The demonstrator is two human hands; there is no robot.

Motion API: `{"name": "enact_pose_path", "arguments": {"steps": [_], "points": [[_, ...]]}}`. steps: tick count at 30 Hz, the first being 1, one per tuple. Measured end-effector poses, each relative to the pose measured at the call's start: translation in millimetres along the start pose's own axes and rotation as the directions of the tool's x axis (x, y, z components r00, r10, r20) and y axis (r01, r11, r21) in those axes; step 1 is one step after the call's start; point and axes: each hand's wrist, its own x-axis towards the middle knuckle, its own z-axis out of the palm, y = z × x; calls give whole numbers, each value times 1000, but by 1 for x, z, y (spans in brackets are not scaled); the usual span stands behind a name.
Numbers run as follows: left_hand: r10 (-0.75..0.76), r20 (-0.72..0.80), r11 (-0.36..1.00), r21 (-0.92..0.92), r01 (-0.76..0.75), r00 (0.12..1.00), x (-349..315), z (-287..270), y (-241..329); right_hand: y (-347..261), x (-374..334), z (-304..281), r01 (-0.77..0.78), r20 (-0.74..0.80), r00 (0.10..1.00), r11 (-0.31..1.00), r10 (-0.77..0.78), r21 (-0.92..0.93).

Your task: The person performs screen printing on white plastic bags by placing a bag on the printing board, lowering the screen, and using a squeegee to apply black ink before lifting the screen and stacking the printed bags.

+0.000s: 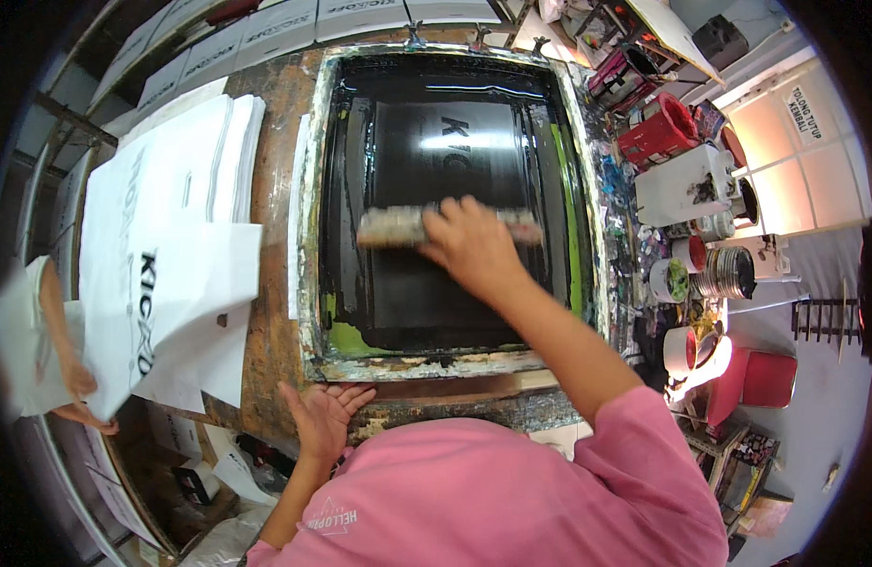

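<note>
The squeegee (445, 227) lies crosswise near the middle of the black, ink-wet mesh of the printing screen (313, 217). The right hand (472, 244) is closed over its handle from above, fingers curled round the far side and hidden from view; the hand also covers the middle of the handle, so only its two crusted ends show. The blade edge cannot be made out against the ink. At seven o'clock from the squeegee, the left hand (324, 416) rests spread open, palm up, holding nothing, against the near edge of the worn table (270, 312), just below the screen's paint-caked frame. At nine o'clock lies a stack of white printed bags (171, 236). Beyond it, another person's hands (77, 387) grip one bag, partly cut off at the rim. At three o'clock stand paint pots (682, 283), cluttered and hard to separate.
</note>
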Motion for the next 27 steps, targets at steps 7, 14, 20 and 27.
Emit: {"name": "enact_pose_path", "arguments": {"steps": [7, 14, 20, 27], "points": [[106, 291, 991, -106, -78, 951, 17, -38, -16, 129, 147, 27, 3, -46, 999, 987, -10, -161], [214, 431, 961, -254, -110, 877, 18, -45, -21, 149, 196, -3, 8, 152, 988, 997, 3, -76], [200, 590, 968, -241, -65, 783, 28, -53, -19, 106, 123, 5, 24, 21, 1000, 990, -21, -136], [217, 610, 973, -196, -120, 762, 27, -50, -18, -43, -41, -59, -16, 171, 985, 994, 35, -113]]}}
